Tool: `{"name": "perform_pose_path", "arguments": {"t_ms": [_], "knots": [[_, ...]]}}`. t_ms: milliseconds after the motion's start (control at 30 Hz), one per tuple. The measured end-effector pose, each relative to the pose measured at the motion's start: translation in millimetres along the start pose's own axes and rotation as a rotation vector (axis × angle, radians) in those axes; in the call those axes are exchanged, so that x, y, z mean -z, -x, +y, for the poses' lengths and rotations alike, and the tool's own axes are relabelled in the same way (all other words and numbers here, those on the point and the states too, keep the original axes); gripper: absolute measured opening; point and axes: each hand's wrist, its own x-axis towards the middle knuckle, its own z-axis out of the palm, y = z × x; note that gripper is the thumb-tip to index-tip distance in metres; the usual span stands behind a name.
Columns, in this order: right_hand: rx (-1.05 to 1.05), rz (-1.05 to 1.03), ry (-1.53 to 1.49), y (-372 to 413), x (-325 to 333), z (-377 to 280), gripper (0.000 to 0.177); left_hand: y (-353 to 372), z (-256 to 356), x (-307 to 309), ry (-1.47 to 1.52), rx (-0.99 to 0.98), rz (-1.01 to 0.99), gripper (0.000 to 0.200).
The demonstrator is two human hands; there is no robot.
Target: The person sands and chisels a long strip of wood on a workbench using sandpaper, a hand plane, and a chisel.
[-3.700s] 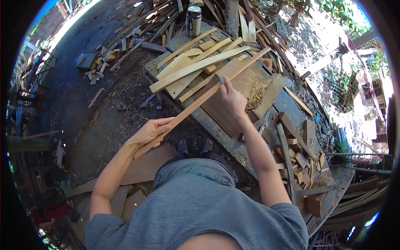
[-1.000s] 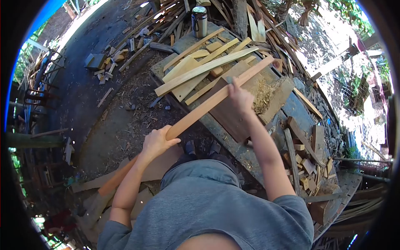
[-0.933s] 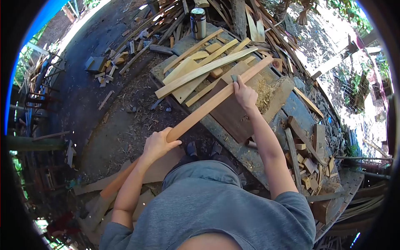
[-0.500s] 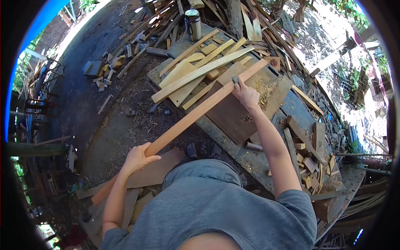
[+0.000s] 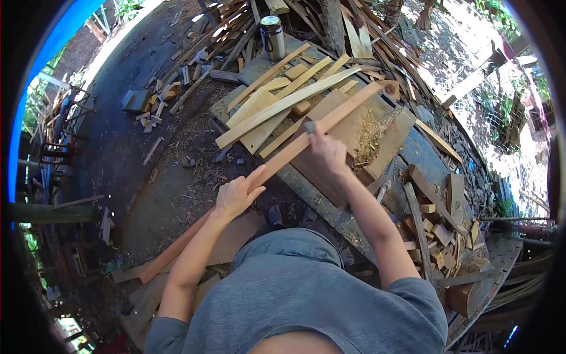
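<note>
A long, narrow reddish-brown wooden strip (image 5: 278, 161) runs diagonally from low on the left up over the workbench. My left hand (image 5: 233, 197) is closed round it near its middle, thumb on the upper side. Farther up, my right hand (image 5: 328, 152) pinches a small grey piece (image 5: 309, 127), which looks like folded sandpaper, against the strip. The fingers of the right hand are slightly blurred. Beneath the strip's upper part lies a brown board (image 5: 315, 174) on the bench.
Pale planks (image 5: 289, 106) lie crossed on the bench's far side, near a steel flask (image 5: 272, 38). Sawdust (image 5: 374, 138) covers a board to the right. Wood offcuts (image 5: 439, 236) are heaped at the near right. More scraps (image 5: 153, 106) litter the ground at left.
My left hand has moved up along the strip. My right hand, with the grey piece, has slid down the strip toward the left hand.
</note>
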Motion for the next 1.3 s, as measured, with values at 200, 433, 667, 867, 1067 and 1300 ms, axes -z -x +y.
{"name": "perform_pose_path", "arguments": {"t_ms": [200, 433, 667, 867, 1067, 1300], "knots": [[0.266, 0.007, 0.020, 41.2, 26.1, -38.3, 0.046, 62.3, -21.2, 36.2, 0.097, -0.001, -0.123, 0.057], [-0.052, 0.044, 0.141, -17.8, 28.1, 29.6, 0.041, 72.8, -11.5, 62.4, 0.022, 0.047, -0.123, 0.057], [0.290, -0.011, 0.065, 43.1, 54.0, -34.0, 0.045, 87.9, -21.6, 90.5, -0.044, 0.048, -0.157, 0.057], [-0.115, 0.143, 0.257, -21.0, 25.6, 70.2, 0.042, 92.7, -20.9, 103.0, -0.036, 0.044, -0.147, 0.056], [0.219, 0.076, 0.112, 40.0, 51.2, -10.8, 0.044, 114.1, -41.1, 124.3, -0.100, 0.034, -0.122, 0.057], [-0.151, 0.091, 0.268, -35.9, 22.7, 114.2, 0.040, 120.9, -31.8, 139.1, -0.197, 0.031, -0.125, 0.059]]}}
